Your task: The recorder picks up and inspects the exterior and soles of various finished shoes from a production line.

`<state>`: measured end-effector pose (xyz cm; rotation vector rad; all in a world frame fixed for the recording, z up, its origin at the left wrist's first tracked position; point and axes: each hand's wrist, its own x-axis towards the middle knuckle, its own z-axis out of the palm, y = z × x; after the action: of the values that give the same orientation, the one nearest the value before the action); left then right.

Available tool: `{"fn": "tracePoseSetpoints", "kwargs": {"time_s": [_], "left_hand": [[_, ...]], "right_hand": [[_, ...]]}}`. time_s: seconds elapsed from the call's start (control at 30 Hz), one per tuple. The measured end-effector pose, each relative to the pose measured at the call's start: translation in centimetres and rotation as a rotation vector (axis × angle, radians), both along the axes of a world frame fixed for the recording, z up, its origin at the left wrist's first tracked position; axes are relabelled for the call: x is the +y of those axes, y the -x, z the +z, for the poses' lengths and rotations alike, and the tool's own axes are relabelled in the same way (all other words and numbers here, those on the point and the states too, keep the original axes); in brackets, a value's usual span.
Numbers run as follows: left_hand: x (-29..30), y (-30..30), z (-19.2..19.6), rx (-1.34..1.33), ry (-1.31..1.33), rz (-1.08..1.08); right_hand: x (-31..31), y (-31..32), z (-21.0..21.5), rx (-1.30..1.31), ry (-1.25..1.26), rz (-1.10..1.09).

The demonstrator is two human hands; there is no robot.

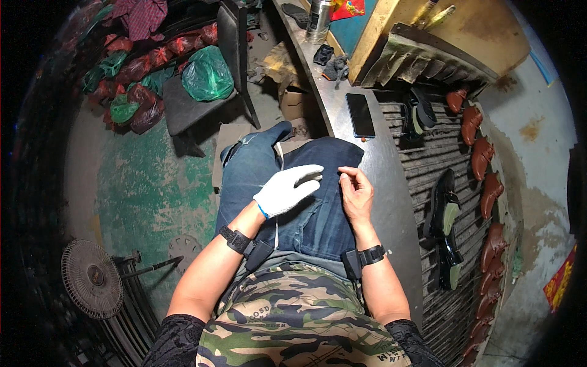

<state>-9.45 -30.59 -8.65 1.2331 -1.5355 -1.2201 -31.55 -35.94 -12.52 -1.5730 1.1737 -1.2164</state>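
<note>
My left hand (pixel 290 191) wears a white knitted glove with a blue cuff edge. It hovers over my lap, thumb and fingers apart, with nothing in it. Bare and loosely curved, my right hand (pixel 357 197) is a short distance to its right, a gap showing between thumb and forefinger and nothing visible in the grasp. Both are above the dark blue jeans (pixel 318 229) on my legs. A dark phone (pixel 361 115) lies on the metal bench (pixel 386 177), beyond my right hand. Black straps circle both wrists.
A slatted rack (pixel 416 183) at right carries black shoes (pixel 443 199) and a row of brown shoes (pixel 482 158). On the bench's far part are a steel flask (pixel 319 21) and a dark glove (pixel 335 70). Left are a chair (pixel 183 107) with a green bag (pixel 208 73) and a fan (pixel 93 278).
</note>
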Motion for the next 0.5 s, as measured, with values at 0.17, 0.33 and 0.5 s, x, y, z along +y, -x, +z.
{"fn": "tracePoseSetpoints", "kwargs": {"time_s": [0.17,0.33,0.5], "left_hand": [[-0.06,0.02,-0.01,0.023,-0.013,0.001],[-0.07,0.07,0.01,0.021,0.001,0.010],[-0.08,0.13,0.08,0.030,-0.012,0.005]], "right_hand": [[-0.24,-0.02,-0.29,-0.025,0.003,0.005],[-0.25,0.15,-0.13,0.001,-0.015,0.006],[-0.25,0.12,-0.17,-0.012,0.004,0.004]]}}
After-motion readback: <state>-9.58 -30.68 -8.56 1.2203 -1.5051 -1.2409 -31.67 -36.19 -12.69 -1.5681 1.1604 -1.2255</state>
